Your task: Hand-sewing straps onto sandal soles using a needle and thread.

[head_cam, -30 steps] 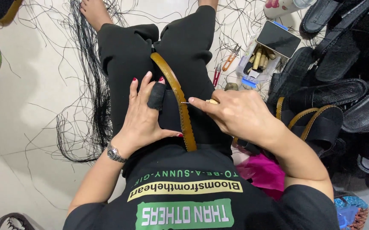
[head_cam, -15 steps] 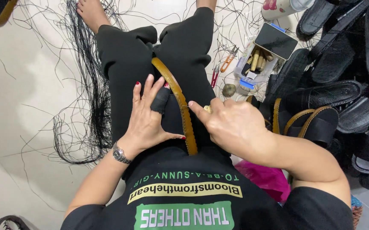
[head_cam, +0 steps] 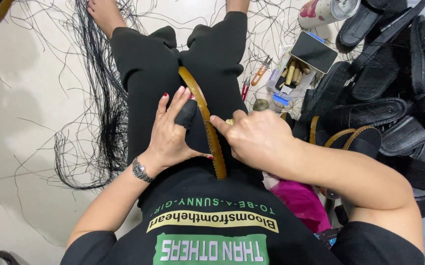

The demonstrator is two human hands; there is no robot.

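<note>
Left hand (head_cam: 173,130) lies flat, fingers spread, pinning a tan strap (head_cam: 207,122) on the lap; right hand (head_cam: 254,137) pinches its edge, having slid slightly nearer the body.

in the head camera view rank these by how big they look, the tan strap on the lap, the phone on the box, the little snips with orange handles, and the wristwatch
1. tan strap, the longest by far
2. phone
3. snips and wristwatch: they look alike, and the watch is nearer the camera, so I won't rank them.
</note>
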